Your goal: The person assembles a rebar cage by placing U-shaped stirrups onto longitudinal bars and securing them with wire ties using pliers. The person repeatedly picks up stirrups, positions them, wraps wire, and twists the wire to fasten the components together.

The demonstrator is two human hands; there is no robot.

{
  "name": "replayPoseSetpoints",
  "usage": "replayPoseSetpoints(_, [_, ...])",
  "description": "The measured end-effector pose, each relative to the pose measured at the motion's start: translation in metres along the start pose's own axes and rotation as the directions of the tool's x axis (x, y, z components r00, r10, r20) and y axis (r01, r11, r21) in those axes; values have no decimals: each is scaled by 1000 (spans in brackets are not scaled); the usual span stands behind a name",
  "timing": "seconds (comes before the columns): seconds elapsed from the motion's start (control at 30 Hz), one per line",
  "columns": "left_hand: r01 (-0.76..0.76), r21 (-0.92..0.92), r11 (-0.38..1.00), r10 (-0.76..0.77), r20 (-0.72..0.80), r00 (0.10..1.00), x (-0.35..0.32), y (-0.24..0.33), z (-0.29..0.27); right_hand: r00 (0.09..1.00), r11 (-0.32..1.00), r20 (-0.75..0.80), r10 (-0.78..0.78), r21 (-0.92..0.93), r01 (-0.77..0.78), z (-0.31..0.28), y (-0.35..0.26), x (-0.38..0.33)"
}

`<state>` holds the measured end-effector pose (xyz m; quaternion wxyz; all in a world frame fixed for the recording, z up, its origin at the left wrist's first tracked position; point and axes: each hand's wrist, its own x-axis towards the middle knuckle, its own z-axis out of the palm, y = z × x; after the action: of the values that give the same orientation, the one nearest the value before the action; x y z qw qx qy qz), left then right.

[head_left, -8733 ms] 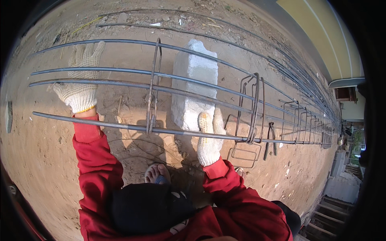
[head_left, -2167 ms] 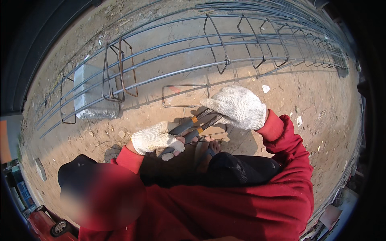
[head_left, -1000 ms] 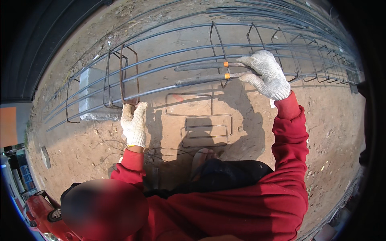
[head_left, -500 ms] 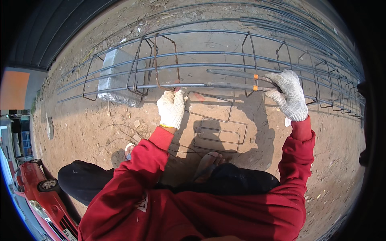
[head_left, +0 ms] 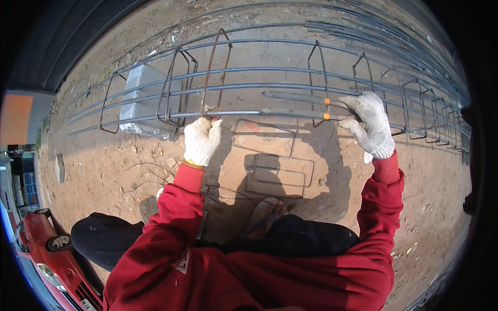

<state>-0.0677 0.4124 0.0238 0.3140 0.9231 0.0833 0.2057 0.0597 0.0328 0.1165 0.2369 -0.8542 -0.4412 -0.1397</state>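
Note:
My left hand point(head_left: 203, 141), in a white knit glove, is closed on the lower near corner of a rusty rectangular stirrup point(head_left: 209, 78), at the nearest long steel bar. The stirrup stands upright around the bars of a rebar cage point(head_left: 280, 86), its top above the far bar. My right hand point(head_left: 369, 125), gloved too, grips a tong-like tool point(head_left: 293, 112) with two long grey arms and orange bands. Those arms point left and lie across the cage's near side. The tool's end inside my right hand is hidden.
A pale concrete block point(head_left: 140, 101) stands beneath the cage's left end. Loose wire stirrups point(head_left: 280, 176) lie on the dirt before me. Long bars point(head_left: 363, 36) stretch along the far right. A red car point(head_left: 54, 254) is at lower left.
My left hand has moved left along the near bar. The rusty stirrup has shifted upward and stands straighter. My right hand keeps its hold on the tool with little movement.

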Motion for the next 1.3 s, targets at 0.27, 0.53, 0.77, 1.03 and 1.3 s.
replayPoseSetpoints(0.27, [-9, -182, 983, 34, 132, 991, -9, 53, 34, 1000, 1000, 30, 10, 4, -10, -1, 0, 1])
replayPoseSetpoints(0.53, [-173, -82, 982, 172, -9, 985, -12, 53, 52, 999, 999, 31, 24, 22, -25, -1, 0, -1])
replayPoseSetpoints(0.77, [-157, -56, 986, 156, -23, 988, -14, 72, 58, 999, 1000, 40, 12, 1, -12, 0, 2, -1])
replayPoseSetpoints(1.03, [-81, -78, 994, 79, -29, 996, -18, 62, 70, 1000, 1000, -2, 3, 3, -3, 3, 1, -1])
replayPoseSetpoints(1.3, [-168, -13, 986, 167, -6, 986, -17, 53, 74, 976, 980, 218, 30, 184, -71, -24, -43, -18])
